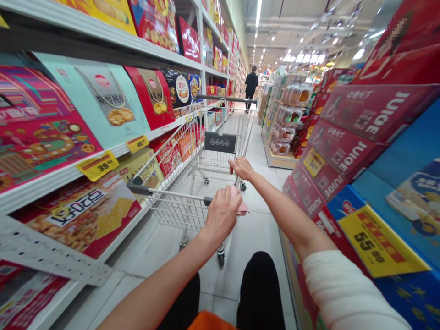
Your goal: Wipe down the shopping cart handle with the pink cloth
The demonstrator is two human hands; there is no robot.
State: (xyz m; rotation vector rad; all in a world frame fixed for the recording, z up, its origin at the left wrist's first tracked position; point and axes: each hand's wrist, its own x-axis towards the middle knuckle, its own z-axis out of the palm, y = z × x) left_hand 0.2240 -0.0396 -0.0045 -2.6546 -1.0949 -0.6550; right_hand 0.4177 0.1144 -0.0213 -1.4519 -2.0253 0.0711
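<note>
A metal shopping cart [178,201] with a grey handle bar stands in the aisle in front of me, its wire basket showing no goods. My left hand [222,213] is closed on a pink cloth [242,207] at the right end of the near bar of the cart. Beyond it, my right hand [242,168] is at the cart's right side, its fingers curled; what they hold, if anything, is too small to make out.
Shelves of boxed gifts [120,98] with yellow price tags line the left. Stacked juice cartons [347,137] and blue boxes [395,192] rise close on the right. Farther on are a display of packages [288,114] and a person in black [251,83].
</note>
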